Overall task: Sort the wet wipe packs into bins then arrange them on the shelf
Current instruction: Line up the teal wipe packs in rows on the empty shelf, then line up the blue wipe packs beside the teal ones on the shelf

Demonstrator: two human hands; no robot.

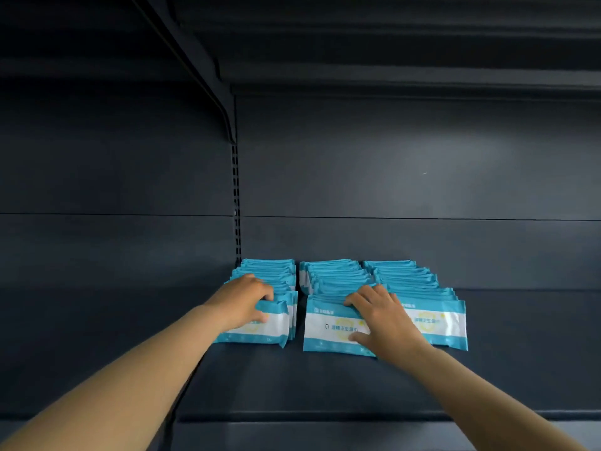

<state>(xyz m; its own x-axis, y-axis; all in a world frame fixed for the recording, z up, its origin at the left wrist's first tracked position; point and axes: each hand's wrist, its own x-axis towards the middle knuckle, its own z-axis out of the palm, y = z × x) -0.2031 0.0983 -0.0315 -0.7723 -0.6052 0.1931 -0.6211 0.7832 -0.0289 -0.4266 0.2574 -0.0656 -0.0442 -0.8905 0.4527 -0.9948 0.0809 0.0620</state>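
Three rows of blue-and-white wet wipe packs stand upright on the dark shelf [325, 382], running from front to back. My left hand [242, 302] grips the front pack of the left row [270, 323], fingers curled over its top edge, thumb on its face. My right hand [380, 317] holds the front pack of the middle row [328, 328], fingers over its top, thumb pressed on its front. The right row [439, 320] stands beside my right hand, partly hidden by it.
The shelf's dark back panel [406, 177] rises behind the packs. A slotted upright post [236, 203] stands at the left of the rows, with a bracket and an upper shelf [390, 43] overhead. Bare shelf surface lies in front and to the right.
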